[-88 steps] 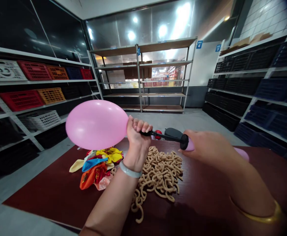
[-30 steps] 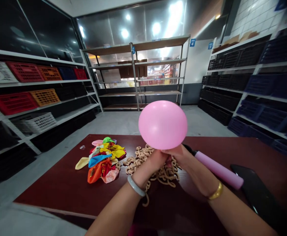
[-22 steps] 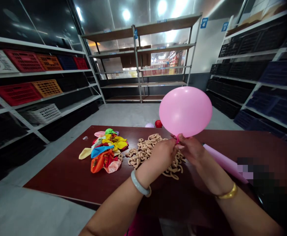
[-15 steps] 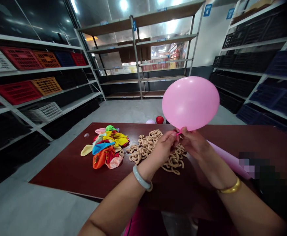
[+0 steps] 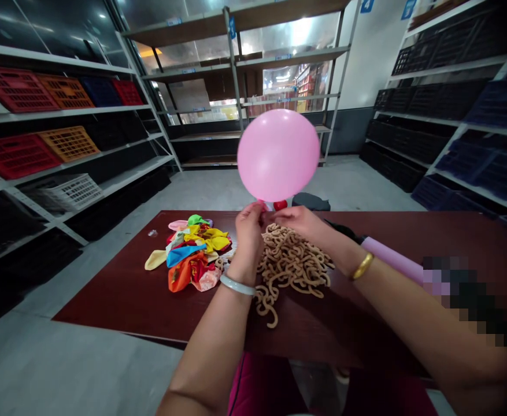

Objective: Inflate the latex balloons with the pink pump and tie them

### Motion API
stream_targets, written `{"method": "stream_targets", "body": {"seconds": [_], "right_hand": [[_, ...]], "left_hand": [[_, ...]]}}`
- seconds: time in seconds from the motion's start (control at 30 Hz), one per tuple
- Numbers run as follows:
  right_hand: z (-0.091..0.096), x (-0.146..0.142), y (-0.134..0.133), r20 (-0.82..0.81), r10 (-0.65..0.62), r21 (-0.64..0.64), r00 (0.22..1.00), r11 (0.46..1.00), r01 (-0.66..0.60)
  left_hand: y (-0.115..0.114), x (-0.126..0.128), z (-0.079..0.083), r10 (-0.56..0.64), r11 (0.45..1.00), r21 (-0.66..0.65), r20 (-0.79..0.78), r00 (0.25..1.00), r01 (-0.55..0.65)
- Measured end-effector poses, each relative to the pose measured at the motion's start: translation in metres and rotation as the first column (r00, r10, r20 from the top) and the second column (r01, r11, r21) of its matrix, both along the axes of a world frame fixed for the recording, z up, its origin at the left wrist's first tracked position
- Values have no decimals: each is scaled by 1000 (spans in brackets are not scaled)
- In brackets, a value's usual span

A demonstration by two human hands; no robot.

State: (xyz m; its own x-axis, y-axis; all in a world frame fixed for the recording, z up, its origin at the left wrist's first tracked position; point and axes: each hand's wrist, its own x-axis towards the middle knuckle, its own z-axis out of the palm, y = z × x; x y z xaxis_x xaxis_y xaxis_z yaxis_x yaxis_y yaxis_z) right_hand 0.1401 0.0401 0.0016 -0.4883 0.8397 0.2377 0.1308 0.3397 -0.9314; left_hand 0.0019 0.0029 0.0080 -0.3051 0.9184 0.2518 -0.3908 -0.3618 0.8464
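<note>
Left bare hand (image 5: 250, 226): pinching neck of inflated pink rubber balloon (image 5: 278, 155) | right bare hand (image 5: 297, 221): fingers narrowed beside neck, hold cannot be told | step, judged: fingertip work at neck; next move calls for firm left pinch | balloon: raised above dark-brown wooden table (image 5: 127, 300) | beyond: grey metal shelving (image 5: 279, 60)

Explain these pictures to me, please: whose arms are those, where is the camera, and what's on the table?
No robot here: those are a person's arms and bare hands. One camera, worn on the head, takes every picture, looking forward and down. The left hand pinches the pink balloon at its neck; the right hand is close by, though I can't tell whether it touches. On the table, from left to right, lie limp balloons, tan curls and a pink tube.
</note>
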Motion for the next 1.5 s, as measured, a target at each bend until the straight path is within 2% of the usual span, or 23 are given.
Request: {"method": "stream_targets", "body": {"seconds": [0.07,0.13,0.23,0.33,0.43,0.53,0.6,0.67,0.77,0.83,0.93,1.0,1.07,1.17,1.23,1.37,1.5], "right_hand": [[-6,-10,12,153,39,107,987,993,-56],[-13,-18,19,243,61,168,968,980,-105],[-18,-24,20,343,42,226,938,966,-126],[-12,-21,15,381,17,235,925,965,-115],[11,-9,8,279,35,183,960,979,-88],[41,7,-1,16,30,41,999,999,-30],[56,16,-7,-47,11,26,999,1000,-9],[64,22,-11,-63,18,51,998,999,-15],[61,28,-15,40,5,126,999,992,-10],[54,29,-16,186,-98,248,978,967,49],[44,29,-17,330,-317,484,889,866,129],[40,29,-18,368,-389,559,845,818,133],[38,29,-18,381,-388,559,839,819,125],[35,29,-18,382,-340,502,859,857,116],[33,29,-16,365,-345,470,865,870,149],[33,32,-10,292,-421,474,859,844,252],[36,38,-6,258,-460,496,850,818,292]], "left_hand": [[8,-13,0,78,997,-26,127,989,-75],[13,-22,-2,124,992,-48,177,976,-117],[18,-28,-7,111,993,-71,239,965,-97],[20,-28,-10,87,995,-68,303,949,-70],[20,-27,-10,89,995,-74,309,947,-70],[19,-25,-9,58,997,-72,297,953,-38],[17,-22,-9,11,999,-52,305,952,5],[16,-16,-10,-43,997,-40,321,946,59],[10,-2,-12,-118,985,-82,321,940,152],[3,10,-13,-163,964,-153,310,937,218],[-7,26,-14,-217,925,-243,298,930,294],[-12,32,-15,-240,905,-272,305,922,326],[-13,34,-16,-245,896,-286,318,916,339],[-11,32,-18,-245,900,-276,325,914,339],[-9,29,-19,-294,882,-265,335,895,389],[-9,27,-19,-424,821,-243,344,838,516],[-11,29,-18,-478,801,-224,318,819,555]]}}
